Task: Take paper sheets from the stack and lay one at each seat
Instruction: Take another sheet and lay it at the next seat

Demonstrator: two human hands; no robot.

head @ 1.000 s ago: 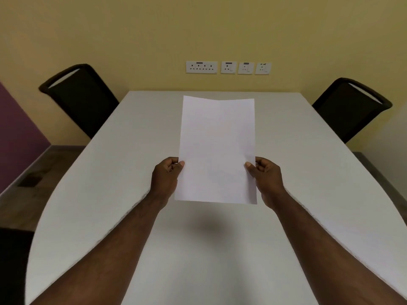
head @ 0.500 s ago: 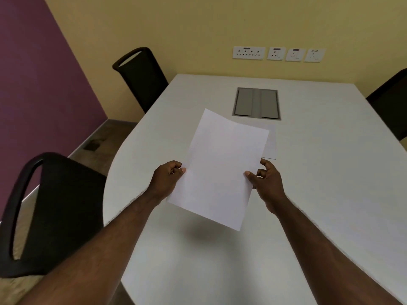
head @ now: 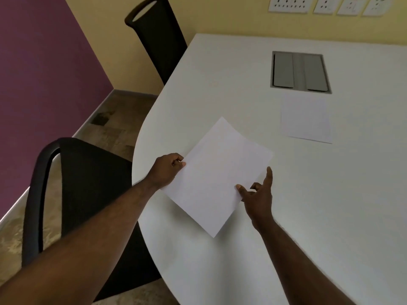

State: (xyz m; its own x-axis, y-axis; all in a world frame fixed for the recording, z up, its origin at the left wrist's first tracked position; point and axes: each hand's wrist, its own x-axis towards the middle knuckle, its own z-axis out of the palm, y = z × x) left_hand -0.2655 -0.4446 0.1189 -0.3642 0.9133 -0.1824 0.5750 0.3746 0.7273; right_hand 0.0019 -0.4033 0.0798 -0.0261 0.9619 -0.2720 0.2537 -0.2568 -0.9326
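Observation:
A single white paper sheet [head: 217,172] hangs just above the white table [head: 330,194], turned at an angle near the left edge. My left hand [head: 166,170] pinches its left edge. My right hand [head: 256,194] touches the sheet's right edge with the thumb, the other fingers spread apart. The paper stack [head: 306,117] lies flat farther in, just in front of the grey cable hatch [head: 300,72]. A black chair [head: 88,194] stands at the table's left edge beside the held sheet.
A second black chair [head: 157,36] stands at the far left corner of the table. A purple wall [head: 44,73] and tiled floor lie to the left. Wall sockets [head: 326,4] sit on the yellow wall behind.
My view has swung left and down toward the near black chair. The sheet has turned at an angle and dropped toward the table's left edge. My right fingers have loosened.

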